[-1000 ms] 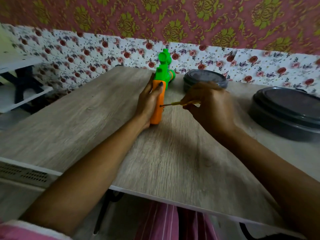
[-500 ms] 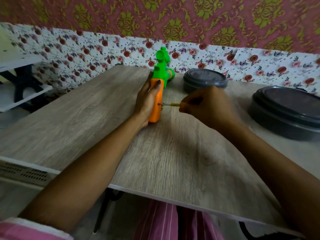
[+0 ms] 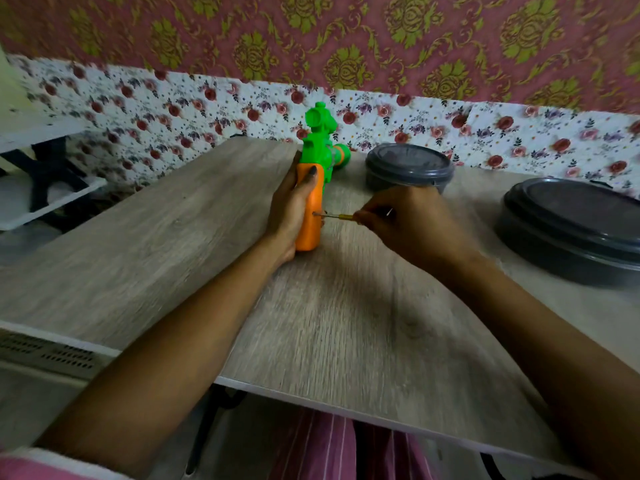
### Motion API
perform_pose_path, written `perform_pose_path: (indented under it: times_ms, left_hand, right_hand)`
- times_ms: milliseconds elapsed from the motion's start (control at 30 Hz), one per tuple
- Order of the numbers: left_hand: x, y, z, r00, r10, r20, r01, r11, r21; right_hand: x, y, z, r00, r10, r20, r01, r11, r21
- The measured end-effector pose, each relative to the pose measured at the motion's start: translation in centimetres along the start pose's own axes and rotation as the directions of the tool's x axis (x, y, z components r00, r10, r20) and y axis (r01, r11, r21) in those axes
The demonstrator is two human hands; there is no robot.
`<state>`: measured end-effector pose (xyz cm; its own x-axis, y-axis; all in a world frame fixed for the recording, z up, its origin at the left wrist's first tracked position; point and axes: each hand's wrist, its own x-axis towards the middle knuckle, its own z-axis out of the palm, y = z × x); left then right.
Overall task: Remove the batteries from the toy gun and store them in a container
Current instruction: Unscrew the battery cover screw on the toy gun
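Left hand (image 3: 289, 211) grips toy gun (image 3: 313, 188) orange handle. Right hand (image 3: 412, 230) pinches screwdriver (image 3: 337, 216), tip against handle. No readable writing.

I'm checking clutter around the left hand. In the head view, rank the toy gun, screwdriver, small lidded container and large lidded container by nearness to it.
1. toy gun, gripped by the left hand.
2. screwdriver, just right, tip at the gun's grip.
3. small lidded container, behind and right.
4. large lidded container, far right.
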<state>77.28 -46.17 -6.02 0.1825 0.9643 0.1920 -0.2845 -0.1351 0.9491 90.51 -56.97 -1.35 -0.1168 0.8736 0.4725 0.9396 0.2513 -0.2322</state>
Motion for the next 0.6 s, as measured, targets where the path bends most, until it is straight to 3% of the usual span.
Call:
perform_pose_path:
  times_ms: [133,300,500,600]
  left_hand:
    - [-0.06,-0.18,0.07,1.000,0.019,0.016,-0.019,1.000,0.011]
    - [-0.27,-0.24,0.34,0.999,-0.011,0.034,0.011,1.000,-0.008]
    - [0.48,-0.07,-0.23,0.986,-0.163,-0.019,0.157,0.972,-0.176]
    - [0.59,-0.33,-0.40,0.979,-0.202,-0.004,0.197,0.958,-0.210]
  right_hand:
    - [0.25,-0.17,-0.46,0.997,0.012,-0.070,-0.013,1.000,-0.011]
    - [0.11,-0.12,-0.50,0.971,-0.135,-0.197,0.126,0.990,-0.059]
    - [-0.05,-0.09,-0.76,0.980,-0.188,-0.067,0.183,0.980,-0.071]
    - [-0.33,0.43,-1.03,0.999,-0.025,-0.027,0.028,0.992,0.120]
